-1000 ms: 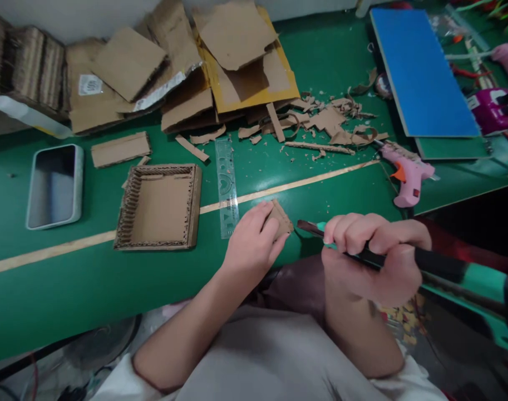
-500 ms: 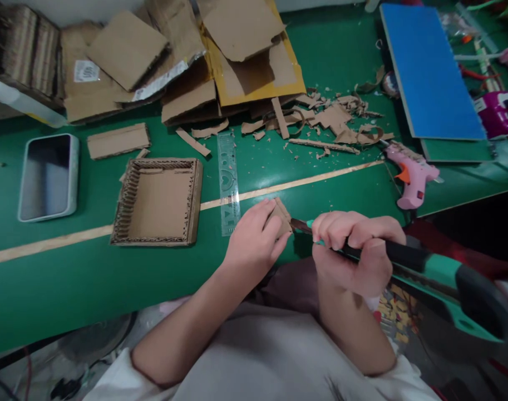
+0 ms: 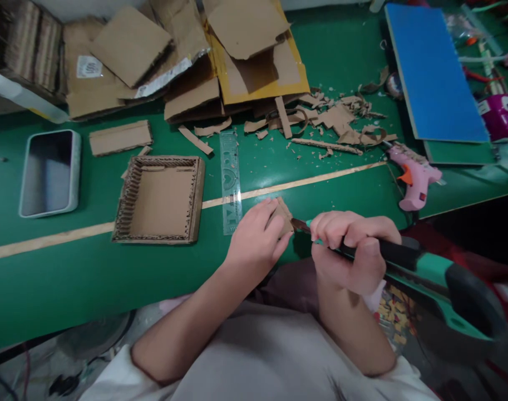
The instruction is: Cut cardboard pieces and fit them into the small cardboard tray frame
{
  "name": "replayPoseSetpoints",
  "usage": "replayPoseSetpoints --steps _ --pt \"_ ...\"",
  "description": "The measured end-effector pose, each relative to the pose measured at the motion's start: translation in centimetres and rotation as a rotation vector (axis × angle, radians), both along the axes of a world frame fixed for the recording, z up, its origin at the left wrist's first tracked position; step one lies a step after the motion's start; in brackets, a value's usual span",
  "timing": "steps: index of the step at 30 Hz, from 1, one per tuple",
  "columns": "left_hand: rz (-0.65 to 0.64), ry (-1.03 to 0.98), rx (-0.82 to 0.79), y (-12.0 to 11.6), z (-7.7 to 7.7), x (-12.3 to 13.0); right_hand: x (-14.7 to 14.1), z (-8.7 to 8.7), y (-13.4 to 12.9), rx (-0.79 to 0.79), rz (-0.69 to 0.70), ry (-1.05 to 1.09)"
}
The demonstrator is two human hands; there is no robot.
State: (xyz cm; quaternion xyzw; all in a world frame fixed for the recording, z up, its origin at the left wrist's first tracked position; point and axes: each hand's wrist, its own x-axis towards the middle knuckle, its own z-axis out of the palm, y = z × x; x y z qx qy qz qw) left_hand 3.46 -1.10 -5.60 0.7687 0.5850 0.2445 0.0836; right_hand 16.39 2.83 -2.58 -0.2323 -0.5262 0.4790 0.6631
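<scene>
One small piece of cardboard point(image 3: 284, 215) is near the front edge of the green table point(image 3: 70, 284), held down by the bent fingers of the left hand point(image 3: 257, 235). The right hand point(image 3: 351, 245) is wrapped tight around a black and green cutter point(image 3: 434, 274), and its tip meets the piece's side. A clear ruler point(image 3: 231, 186) lies just beside the left hand. Farther left are an open cardboard box point(image 3: 199, 197) and a phone point(image 3: 49, 172). A pink glue gun point(image 3: 416, 179) lies near brown scraps point(image 3: 335, 118).

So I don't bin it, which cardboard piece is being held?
The small piece under your left hand, beside the tool tip; other cardboard lies untouched.
</scene>
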Motion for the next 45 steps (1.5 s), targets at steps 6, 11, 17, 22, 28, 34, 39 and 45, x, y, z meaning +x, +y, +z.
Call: replayPoseSetpoints --steps 6,11,17,22,28,34,39,45 --pt "0.004 -0.001 -0.01 0.0 0.0 0.0 -1.0 -0.1 0.2 0.009 -0.036 -0.004" --pt "0.0 0.004 -0.003 0.0 0.1 0.0 -0.9 -0.4 0.0 0.008 -0.033 -0.034" --pt "0.008 -0.015 -0.004 0.0 0.1 0.0 -0.6 0.8 0.2 -0.012 -0.021 0.035" --pt "0.002 -0.033 -0.013 0.1 0.0 0.0 -0.6 1.3 0.5 -0.014 0.009 0.035" --pt "0.006 -0.027 0.008 0.0 0.0 0.0 -0.8 0.9 0.5 -0.01 0.0 0.079" --pt "0.0 -0.013 0.013 0.0 -0.1 0.0 -1.0 0.6 0.4 -0.003 -0.013 0.034" --pt "-0.006 -0.018 0.013 0.1 0.0 0.0 -1.2 0.0 0.6 0.031 0.025 0.02" --pt "-0.001 -0.025 0.016 0.1 0.1 0.0 -1.2 -0.1 0.5 0.012 0.005 0.055"
